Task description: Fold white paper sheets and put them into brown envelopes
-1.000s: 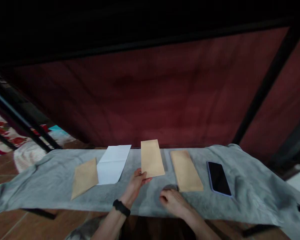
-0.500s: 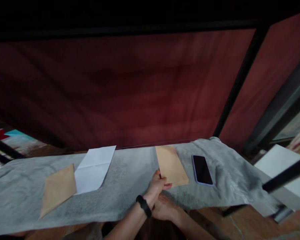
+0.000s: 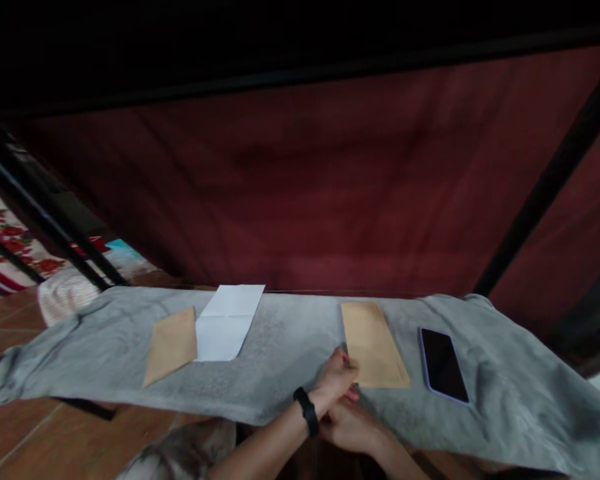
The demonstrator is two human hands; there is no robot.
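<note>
Left hand (image 3: 337, 377), grip pinching the corner of a brown envelope (image 3: 377, 343), lower right of frame, right hand (image 3: 353, 427) crossed beneath, its grip too hidden to tell, smartphone (image 3: 444, 365) nearer right edge

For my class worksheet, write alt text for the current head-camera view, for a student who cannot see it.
A person's left hand pinches the near-left corner of brown paper on a grey cloth, the right hand close by its wrist. A phone lies to the right; a creased white sheet and another brown piece lie to the left.
</note>
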